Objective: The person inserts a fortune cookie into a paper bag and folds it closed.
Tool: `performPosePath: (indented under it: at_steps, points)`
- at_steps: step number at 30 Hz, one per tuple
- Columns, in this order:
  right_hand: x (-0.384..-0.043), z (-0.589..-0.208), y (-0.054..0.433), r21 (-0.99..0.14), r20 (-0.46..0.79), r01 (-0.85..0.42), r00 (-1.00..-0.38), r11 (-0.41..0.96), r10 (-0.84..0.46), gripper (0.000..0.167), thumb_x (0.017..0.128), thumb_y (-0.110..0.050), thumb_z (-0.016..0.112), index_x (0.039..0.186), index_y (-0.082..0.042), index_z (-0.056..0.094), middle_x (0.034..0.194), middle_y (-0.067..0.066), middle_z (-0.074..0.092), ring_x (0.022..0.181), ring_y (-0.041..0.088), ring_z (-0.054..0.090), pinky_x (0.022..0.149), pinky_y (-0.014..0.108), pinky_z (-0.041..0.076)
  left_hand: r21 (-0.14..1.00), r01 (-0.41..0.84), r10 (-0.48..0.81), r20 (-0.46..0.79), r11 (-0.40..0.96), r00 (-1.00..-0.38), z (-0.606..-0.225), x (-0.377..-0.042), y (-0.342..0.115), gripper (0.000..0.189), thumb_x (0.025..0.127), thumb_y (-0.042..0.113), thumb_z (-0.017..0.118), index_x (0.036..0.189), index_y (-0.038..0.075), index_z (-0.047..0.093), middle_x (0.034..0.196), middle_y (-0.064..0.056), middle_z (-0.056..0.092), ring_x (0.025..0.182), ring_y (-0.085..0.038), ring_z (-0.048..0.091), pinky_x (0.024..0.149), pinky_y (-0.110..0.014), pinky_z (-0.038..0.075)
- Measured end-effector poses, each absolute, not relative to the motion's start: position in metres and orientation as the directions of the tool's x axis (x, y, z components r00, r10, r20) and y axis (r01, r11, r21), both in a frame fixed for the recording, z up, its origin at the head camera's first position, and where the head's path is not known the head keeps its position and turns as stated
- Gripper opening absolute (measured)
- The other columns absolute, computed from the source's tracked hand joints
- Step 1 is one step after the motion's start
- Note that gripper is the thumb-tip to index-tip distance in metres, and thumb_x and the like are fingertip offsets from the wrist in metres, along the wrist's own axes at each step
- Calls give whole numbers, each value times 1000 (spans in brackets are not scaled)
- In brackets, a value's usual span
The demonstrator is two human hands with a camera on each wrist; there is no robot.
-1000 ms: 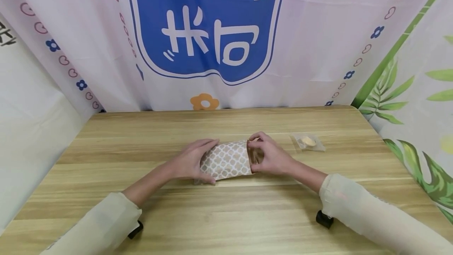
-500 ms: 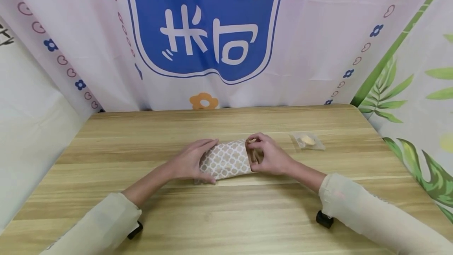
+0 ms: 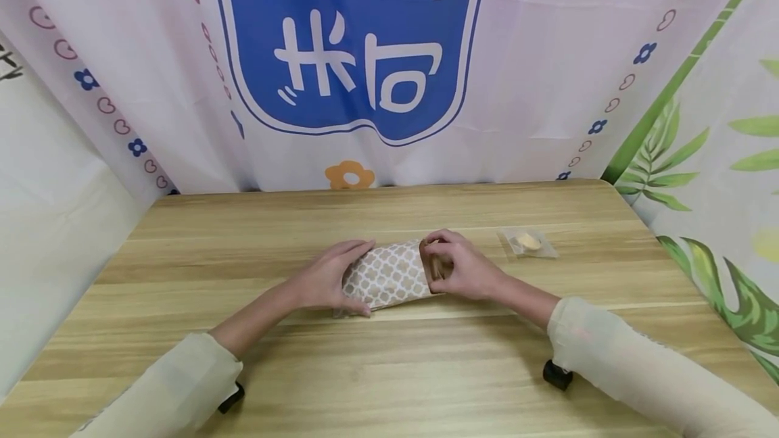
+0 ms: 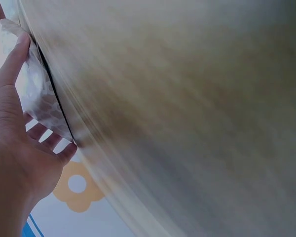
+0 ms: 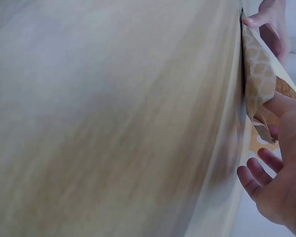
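A paper bag with a white and tan lattice pattern lies on its side at the middle of the table, its brown mouth facing right. My left hand holds the bag's left end, thumb along the near edge and fingers along the far edge. At the mouth, my right hand grips the rim with thumb and fingers, holding it parted. In the right wrist view the bag shows its brown inside, and the other fingers of the right hand hang loosely curled beside it. Whatever is inside stays hidden.
A small clear packet with a pale rounded piece in it lies on the wooden table, right of the hands. Behind the table's far edge hangs a printed curtain. A leaf-patterned cloth borders the right side.
The bag and right hand have shifted very slightly left in the head view, along with the whole scene. Both hands keep their hold on the bag.
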State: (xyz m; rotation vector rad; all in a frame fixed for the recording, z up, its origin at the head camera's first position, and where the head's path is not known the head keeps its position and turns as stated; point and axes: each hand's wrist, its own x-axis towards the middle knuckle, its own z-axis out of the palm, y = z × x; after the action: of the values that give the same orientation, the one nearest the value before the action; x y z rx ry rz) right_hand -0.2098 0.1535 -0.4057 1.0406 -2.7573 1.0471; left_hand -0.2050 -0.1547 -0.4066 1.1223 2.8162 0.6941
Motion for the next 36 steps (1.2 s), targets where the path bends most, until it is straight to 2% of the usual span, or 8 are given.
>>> performPosePath:
  at_steps: [5, 9, 12, 19, 29, 36]
  points:
    - [-210, -402, 161, -629, 196, -548, -798, 551, -570, 57, 77, -18, 91, 127, 0, 71, 136, 12, 61, 125, 35, 57, 103, 52, 52, 415, 657, 668, 144, 629, -730, -406, -205, -155, 118, 68, 54, 93, 155, -5, 40, 154, -27, 46, 142, -45, 45, 116, -60, 39]
    - [-211, -399, 167, -642, 198, -543, -800, 542, -566, 56, 76, -22, 94, 125, -5, 73, 133, 12, 63, 123, 34, 59, 104, 53, 51, 411, 660, 669, 146, 629, -729, -405, -204, -155, 118, 68, 54, 92, 155, -5, 40, 154, -28, 45, 142, -45, 44, 116, -61, 38]
    - [-211, -396, 172, -634, 228, -561, -794, 532, -564, 55, 74, -21, 95, 123, -6, 74, 130, 13, 65, 120, 34, 61, 99, 52, 54, 413, 659, 669, 144, 629, -729, -405, -205, -155, 117, 68, 54, 92, 155, -5, 40, 154, -28, 45, 142, -45, 44, 117, -60, 38]
    - [-214, -396, 181, -622, 266, -585, -783, 521, -562, 54, 75, -21, 94, 121, -1, 72, 121, 14, 69, 106, 33, 65, 79, 45, 59, 415, 655, 668, 139, 632, -731, -406, -204, -156, 116, 69, 54, 92, 155, -5, 41, 154, -28, 45, 142, -46, 43, 116, -62, 38]
    - [-215, -389, 202, -596, 273, -578, -798, 557, -537, 51, 76, -8, 92, 120, 5, 70, 116, 19, 73, 105, 34, 68, 81, 52, 60, 455, 642, 657, 152, 617, -739, -408, -204, -157, 114, 70, 53, 92, 155, -4, 41, 154, -26, 47, 142, -44, 45, 116, -61, 38]
    - [-215, -383, 220, -559, 278, -573, -810, 599, -516, 48, 80, -9, 90, 121, 4, 70, 116, 20, 73, 104, 35, 69, 81, 54, 59, 464, 626, 641, 148, 627, -753, -407, -202, -158, 112, 72, 52, 91, 155, -4, 41, 154, -25, 48, 141, -43, 47, 116, -59, 40]
